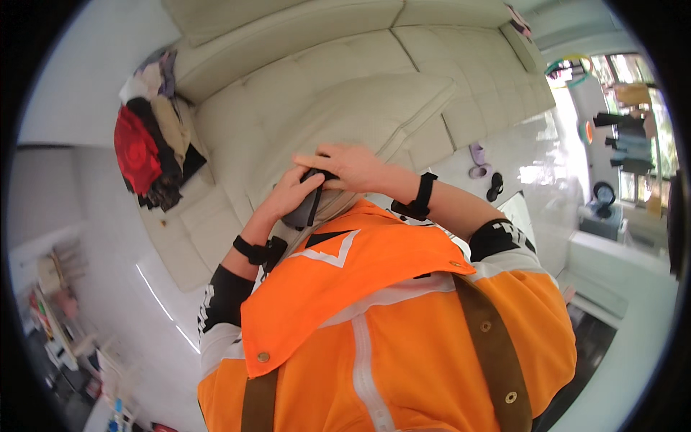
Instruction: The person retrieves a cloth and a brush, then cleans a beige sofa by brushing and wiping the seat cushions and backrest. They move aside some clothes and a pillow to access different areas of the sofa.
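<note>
A small dark grey and black object (302, 211), its kind unclear, lies between both hands, in front of the orange jacket's collar. My left hand (290, 193) holds it from the left side, the thumb across its black strip. Over its top rests my right hand (345, 166), fingers bent and touching the fingers of the left; how firmly it grips cannot be told. Beneath the hands is a large beige cushion (372, 108) with a piped edge, on the beige sofa (280, 70). Both wrists wear black straps with small devices.
Piled clothes, among them a red garment (137, 148), lie on the sofa's left arm. Lilac slippers (478, 162) and black footwear (495, 187) sit on the glossy floor at right. Clothes hang (629, 132) by the windows. Chairs and a table (54, 324) stand at lower left.
</note>
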A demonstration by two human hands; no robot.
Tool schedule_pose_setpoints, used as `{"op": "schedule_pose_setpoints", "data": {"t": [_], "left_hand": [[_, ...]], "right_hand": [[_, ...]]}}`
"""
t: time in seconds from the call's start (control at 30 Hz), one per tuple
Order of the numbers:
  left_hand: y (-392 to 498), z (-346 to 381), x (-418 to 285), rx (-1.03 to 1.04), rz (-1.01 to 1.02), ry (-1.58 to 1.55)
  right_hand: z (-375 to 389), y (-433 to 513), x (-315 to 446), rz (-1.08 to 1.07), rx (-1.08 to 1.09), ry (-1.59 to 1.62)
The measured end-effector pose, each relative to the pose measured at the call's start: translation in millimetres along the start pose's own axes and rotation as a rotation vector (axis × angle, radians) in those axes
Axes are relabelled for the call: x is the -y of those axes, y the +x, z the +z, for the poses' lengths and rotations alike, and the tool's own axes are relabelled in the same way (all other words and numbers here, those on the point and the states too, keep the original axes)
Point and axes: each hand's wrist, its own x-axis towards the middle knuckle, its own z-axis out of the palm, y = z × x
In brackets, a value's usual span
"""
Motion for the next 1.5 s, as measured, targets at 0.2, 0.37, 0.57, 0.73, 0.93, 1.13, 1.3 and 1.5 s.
{"op": "schedule_pose_setpoints", "data": {"t": [0.2,0.37,0.57,0.73,0.93,1.13,1.3,1.5], "left_hand": [[11,-3,-3,-0.103,0.144,0.207],[16,15,-21,0.011,0.032,0.618],[54,55,-33,0.091,0.102,1.043],[85,54,-26,0.135,0.124,1.276],[99,28,-34,0.183,0.071,1.213],[121,15,-64,0.259,-0.117,1.166],[150,26,-67,0.234,-0.144,1.118],[213,56,-112,-0.062,0.096,0.873]], "right_hand": [[10,-33,-93,0.031,-0.136,-0.038],[-73,-78,-250,0.783,-0.394,-0.34],[-60,-72,-166,0.453,-0.69,0.043],[-15,-114,-153,0.186,-0.351,-0.137],[-25,-178,-308,1.02,-1.024,0.15],[-37,-126,-330,1.01,-1.31,1.061],[-63,-81,-345,0.88,-0.918,1.291],[-71,-41,-284,0.682,-0.85,1.319]]}}
